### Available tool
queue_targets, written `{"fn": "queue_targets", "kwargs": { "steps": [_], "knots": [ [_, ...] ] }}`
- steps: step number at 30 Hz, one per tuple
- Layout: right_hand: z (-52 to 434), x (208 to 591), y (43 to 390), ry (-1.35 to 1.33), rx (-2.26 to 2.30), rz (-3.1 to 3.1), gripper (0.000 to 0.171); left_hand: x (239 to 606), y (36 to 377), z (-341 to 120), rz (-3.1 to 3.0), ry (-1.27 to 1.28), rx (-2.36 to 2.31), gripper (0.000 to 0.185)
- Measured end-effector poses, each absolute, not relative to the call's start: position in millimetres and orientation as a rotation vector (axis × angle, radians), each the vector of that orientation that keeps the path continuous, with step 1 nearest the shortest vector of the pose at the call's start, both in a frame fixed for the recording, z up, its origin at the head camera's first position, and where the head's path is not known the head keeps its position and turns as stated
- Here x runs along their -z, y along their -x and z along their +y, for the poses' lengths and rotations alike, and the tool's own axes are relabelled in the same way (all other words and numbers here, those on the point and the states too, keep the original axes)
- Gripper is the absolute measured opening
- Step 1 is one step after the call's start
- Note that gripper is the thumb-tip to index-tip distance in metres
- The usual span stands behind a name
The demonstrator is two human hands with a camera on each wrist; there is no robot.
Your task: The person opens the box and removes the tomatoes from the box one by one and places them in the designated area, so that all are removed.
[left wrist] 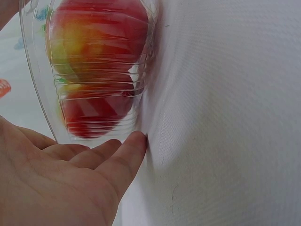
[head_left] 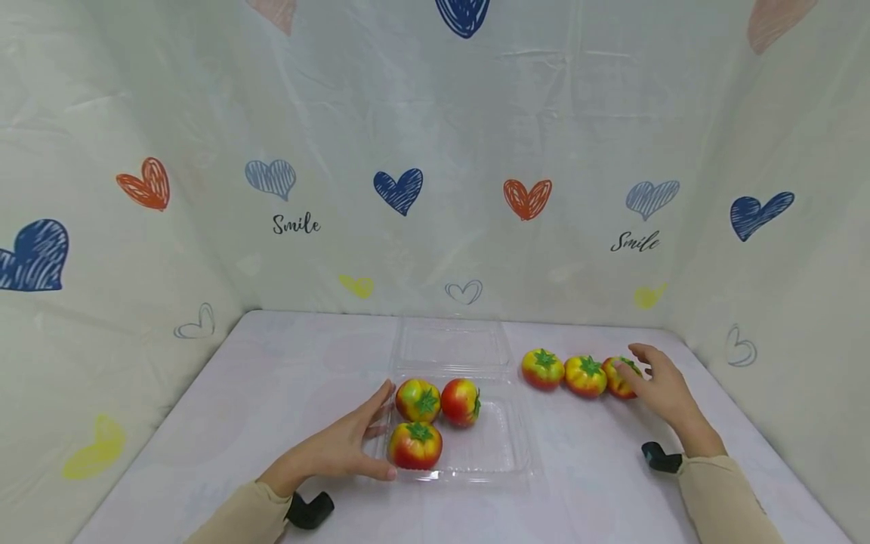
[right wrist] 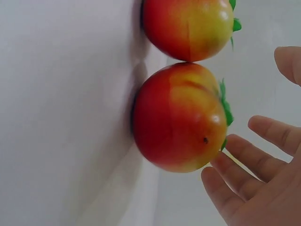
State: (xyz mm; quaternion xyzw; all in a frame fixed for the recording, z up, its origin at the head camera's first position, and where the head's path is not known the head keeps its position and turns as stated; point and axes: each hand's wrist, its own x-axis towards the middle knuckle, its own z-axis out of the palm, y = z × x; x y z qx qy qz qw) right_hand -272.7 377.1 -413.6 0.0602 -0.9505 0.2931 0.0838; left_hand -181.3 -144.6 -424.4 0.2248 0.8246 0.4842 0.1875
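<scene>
Fingers (right wrist: 270,134) spread: left hand (head_left: 337,448) at box's (head_left: 489,446) left edge, right hand (head_left: 662,387) by rightmost fruit (head_left: 614,385); table (head_left: 584,461) room between.

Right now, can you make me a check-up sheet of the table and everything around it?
Surface: white table.
Job's things: three red-yellow fruits in an open clear container; three more fruits in a row on the table, to its right.
Clutter: nothing seen.
Hands: left hand, open, at the container's left side; right hand, open, at the row's rightmost fruit.
Cables: nothing seen.
Surroundings: pale backdrop printed with hearts and "Smile".
</scene>
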Motion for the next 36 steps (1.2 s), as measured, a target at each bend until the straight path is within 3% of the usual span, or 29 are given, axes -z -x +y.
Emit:
{"fn": "queue_targets", "kwargs": {
  "steps": [20, 36],
  "knots": [
    [328, 392, 258, -0.326, -0.803, -2.745, 0.053, 426, 181, -145, 2.326, -0.627, -1.355, 0.119],
    [294, 393, 250, -0.51, -0.783, -2.713, 0.053, 425, 180, -145, 2.32, -0.609, -1.365, 0.119]
  ]
}}
